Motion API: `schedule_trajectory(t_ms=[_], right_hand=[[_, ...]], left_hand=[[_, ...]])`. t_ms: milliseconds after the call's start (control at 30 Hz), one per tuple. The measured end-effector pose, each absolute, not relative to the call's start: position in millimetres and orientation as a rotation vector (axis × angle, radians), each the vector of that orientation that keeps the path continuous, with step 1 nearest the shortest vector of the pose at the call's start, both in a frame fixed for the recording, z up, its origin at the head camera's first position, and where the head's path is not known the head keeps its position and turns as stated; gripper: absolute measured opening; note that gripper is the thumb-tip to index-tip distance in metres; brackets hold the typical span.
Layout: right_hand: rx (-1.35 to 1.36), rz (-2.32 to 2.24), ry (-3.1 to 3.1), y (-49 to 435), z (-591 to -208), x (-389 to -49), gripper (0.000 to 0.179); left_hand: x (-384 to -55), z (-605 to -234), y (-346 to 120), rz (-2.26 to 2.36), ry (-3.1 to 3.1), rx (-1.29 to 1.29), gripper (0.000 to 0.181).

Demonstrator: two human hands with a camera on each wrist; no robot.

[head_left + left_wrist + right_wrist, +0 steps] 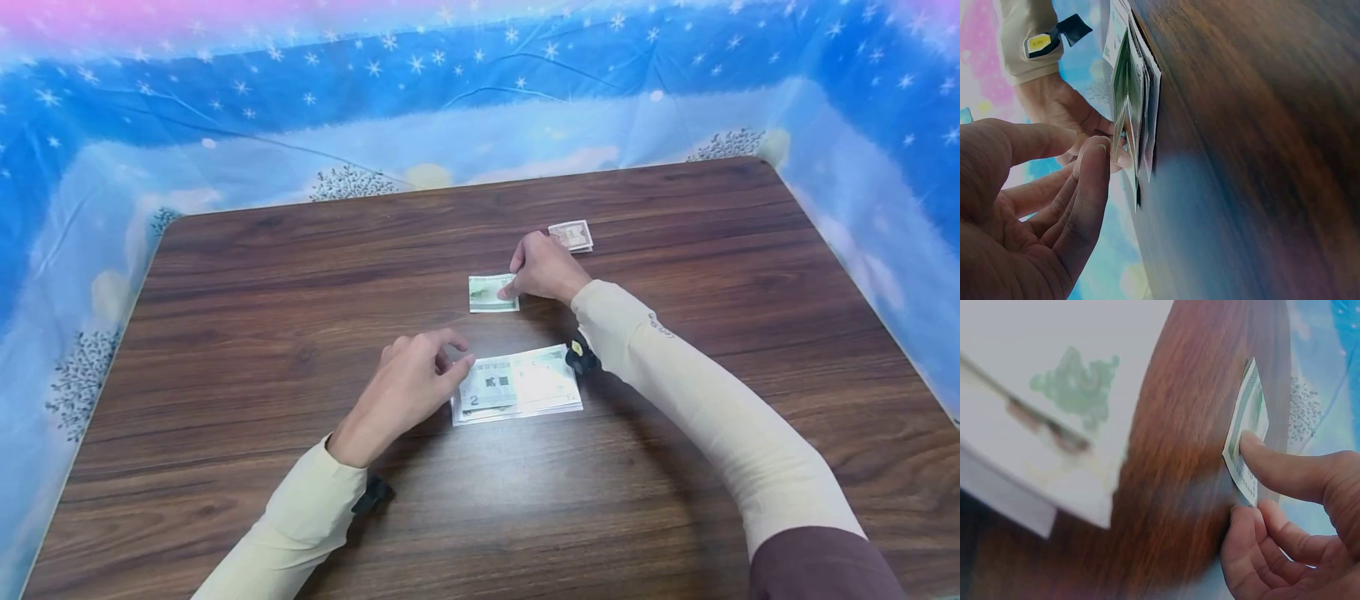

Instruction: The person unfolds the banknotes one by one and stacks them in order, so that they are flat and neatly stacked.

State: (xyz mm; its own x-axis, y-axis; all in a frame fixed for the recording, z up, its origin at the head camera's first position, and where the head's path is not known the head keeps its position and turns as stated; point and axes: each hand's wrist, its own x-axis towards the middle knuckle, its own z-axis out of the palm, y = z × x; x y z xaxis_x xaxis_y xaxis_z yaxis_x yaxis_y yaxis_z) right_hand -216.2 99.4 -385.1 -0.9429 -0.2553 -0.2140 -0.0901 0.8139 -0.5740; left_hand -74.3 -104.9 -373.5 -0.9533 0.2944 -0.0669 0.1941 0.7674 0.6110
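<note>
My right hand (546, 268) pinches a small folded green banknote (486, 293) by its right end, low over the table. In the right wrist view the thumb (1260, 456) lies on the face of that note, with the fingers at its lower edge. Closer to me lies a pile of flat banknotes (545, 379), with a folded note marked 2 (487, 398) on its left half. At the left end of this pile is my left hand (415, 375), fingers loosely bent and a gap between thumb and index finger. The left wrist view shows its fingertips right beside the folded note's edge.
A folded brownish banknote (573, 235) lies beyond my right hand. The dark wooden table (247, 350) has rounded far corners. A blue and white snowflake-patterned cloth (420, 100) hangs around its far side and both ends.
</note>
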Motion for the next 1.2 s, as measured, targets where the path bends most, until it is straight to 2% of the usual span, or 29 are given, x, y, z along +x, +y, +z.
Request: schedule_trajectory(t_ms=[400,800,1200], right_hand=[[-0.24,-0.839,2.7,95.4,-385.6,-211.1,0.032],[-0.234,-0.995,2.665,109.4,-385.8,-209.1,0.013],[-0.08,-1.419,2.351,124.2,-366.2,-200.3,0.022]], left_hand=[[-74.5,-373.9,-104.8,0.939,2.804,0.387,0.023],[-74.9,-373.5,-103.5,0.959,2.784,0.398,0.023],[-77.1,-370.9,-102.6,0.994,2.788,0.408,0.02]])
